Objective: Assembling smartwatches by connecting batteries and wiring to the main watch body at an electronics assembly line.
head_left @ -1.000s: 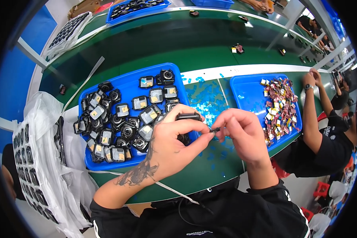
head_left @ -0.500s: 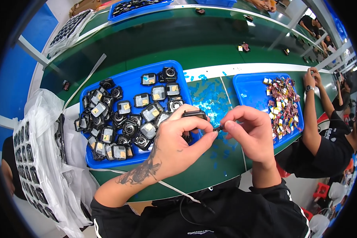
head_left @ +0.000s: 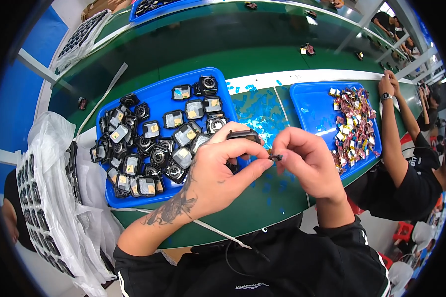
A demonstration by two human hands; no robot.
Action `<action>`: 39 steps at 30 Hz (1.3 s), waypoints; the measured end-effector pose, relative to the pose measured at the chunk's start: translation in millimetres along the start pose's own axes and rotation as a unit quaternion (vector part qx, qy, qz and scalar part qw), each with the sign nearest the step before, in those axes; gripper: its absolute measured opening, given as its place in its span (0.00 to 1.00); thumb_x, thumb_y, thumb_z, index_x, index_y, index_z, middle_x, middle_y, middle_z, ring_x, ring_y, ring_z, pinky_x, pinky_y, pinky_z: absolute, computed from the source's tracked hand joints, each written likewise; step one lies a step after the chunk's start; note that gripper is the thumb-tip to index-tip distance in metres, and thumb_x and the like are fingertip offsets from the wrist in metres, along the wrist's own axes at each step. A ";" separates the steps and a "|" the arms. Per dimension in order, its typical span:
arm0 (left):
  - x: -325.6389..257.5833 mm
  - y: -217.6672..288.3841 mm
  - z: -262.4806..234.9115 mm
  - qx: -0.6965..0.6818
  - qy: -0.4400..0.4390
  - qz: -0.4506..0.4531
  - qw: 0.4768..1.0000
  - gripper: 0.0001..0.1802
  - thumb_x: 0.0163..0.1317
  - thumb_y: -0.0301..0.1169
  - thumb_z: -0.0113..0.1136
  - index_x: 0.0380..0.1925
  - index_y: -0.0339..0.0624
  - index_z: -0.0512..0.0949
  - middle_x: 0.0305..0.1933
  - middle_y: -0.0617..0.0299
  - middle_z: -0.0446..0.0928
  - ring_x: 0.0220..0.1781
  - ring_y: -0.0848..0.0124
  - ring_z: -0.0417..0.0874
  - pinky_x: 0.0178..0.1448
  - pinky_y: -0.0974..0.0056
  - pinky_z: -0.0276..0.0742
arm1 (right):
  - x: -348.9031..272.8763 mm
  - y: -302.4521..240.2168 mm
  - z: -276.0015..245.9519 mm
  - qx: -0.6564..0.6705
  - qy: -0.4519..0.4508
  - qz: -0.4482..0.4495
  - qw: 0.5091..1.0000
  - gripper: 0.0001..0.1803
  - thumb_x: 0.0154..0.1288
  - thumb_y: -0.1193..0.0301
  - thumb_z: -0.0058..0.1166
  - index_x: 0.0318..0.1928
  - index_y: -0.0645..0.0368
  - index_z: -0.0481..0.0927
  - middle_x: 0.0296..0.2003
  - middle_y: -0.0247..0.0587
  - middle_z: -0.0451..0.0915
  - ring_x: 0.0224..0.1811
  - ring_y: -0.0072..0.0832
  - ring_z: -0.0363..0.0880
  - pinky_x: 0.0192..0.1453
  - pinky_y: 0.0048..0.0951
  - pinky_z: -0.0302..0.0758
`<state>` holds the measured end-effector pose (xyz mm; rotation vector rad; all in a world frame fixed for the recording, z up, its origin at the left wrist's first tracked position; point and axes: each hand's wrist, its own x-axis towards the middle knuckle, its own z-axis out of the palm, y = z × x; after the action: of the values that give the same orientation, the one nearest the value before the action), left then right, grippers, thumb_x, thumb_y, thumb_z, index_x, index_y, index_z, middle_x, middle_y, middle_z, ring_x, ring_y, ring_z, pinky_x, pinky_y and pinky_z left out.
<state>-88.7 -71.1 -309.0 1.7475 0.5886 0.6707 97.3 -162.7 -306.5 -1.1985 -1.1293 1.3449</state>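
My left hand [head_left: 223, 161] holds a dark smartwatch case [head_left: 243, 134] against its curled index finger. Its thumb and index finger also pinch a small black part [head_left: 276, 158]. My right hand [head_left: 307, 161] has its thumb and fingertips closed on the same part, so both hands meet at it. What the part is cannot be made out. To the left lies a blue tray [head_left: 159, 101] with many black watch cases [head_left: 159, 156], several showing pale inner faces with tan patches. Scraps of blue film [head_left: 255, 111] litter the green bench beyond my hands.
On the right a second blue tray [head_left: 309, 106] holds a heap of small reddish and white parts [head_left: 354, 128]. White foam trays of dark parts [head_left: 32, 198] stand at the left. A co-worker's arms [head_left: 393, 123] reach over the bench at the right. Behind runs a green conveyor [head_left: 193, 44].
The view has shifted slightly. My hands stay together at the small black part, which now shows more plainly between the fingertips; my right fingers have curled a little closer around it.
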 end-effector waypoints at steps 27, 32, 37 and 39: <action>0.0 -5.0 5.3 0.094 0.037 0.132 0.986 0.07 0.52 0.21 0.70 0.33 0.39 0.83 0.41 0.57 0.77 0.40 0.63 0.82 0.41 0.63 0.79 | 4.4 5.8 -2.9 0.169 0.005 0.052 0.984 0.06 0.68 0.72 0.51 0.35 0.61 0.76 0.29 0.29 0.74 0.31 0.15 0.71 0.35 0.19 0.72; -1.7 -8.6 5.5 0.141 0.070 0.175 0.972 0.11 0.47 0.21 0.71 0.33 0.40 0.84 0.41 0.58 0.77 0.39 0.62 0.82 0.39 0.62 0.78 | 8.0 8.2 -1.7 0.128 0.032 0.047 0.990 0.06 0.69 0.72 0.50 0.35 0.61 0.76 0.29 0.27 0.74 0.30 0.14 0.71 0.35 0.19 0.72; -3.5 -12.3 9.6 0.272 0.106 0.319 0.902 0.14 0.40 0.21 0.73 0.31 0.43 0.84 0.41 0.59 0.79 0.37 0.62 0.82 0.35 0.60 0.76 | 7.1 13.5 0.0 0.135 0.035 0.056 0.989 0.05 0.69 0.73 0.49 0.36 0.60 0.76 0.29 0.26 0.73 0.30 0.13 0.70 0.35 0.19 0.71; -2.6 -10.6 12.5 0.262 0.108 0.331 0.900 0.13 0.41 0.22 0.73 0.30 0.41 0.84 0.39 0.58 0.78 0.35 0.61 0.81 0.34 0.61 0.76 | 8.1 19.3 -0.7 -0.044 0.126 0.001 0.991 0.02 0.68 0.75 0.53 0.36 0.61 0.75 0.29 0.30 0.75 0.30 0.15 0.72 0.35 0.20 0.71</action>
<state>-82.4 -78.7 -322.3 2.4341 0.3212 1.2804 96.1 -156.4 -326.4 -1.3905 -1.0148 1.1181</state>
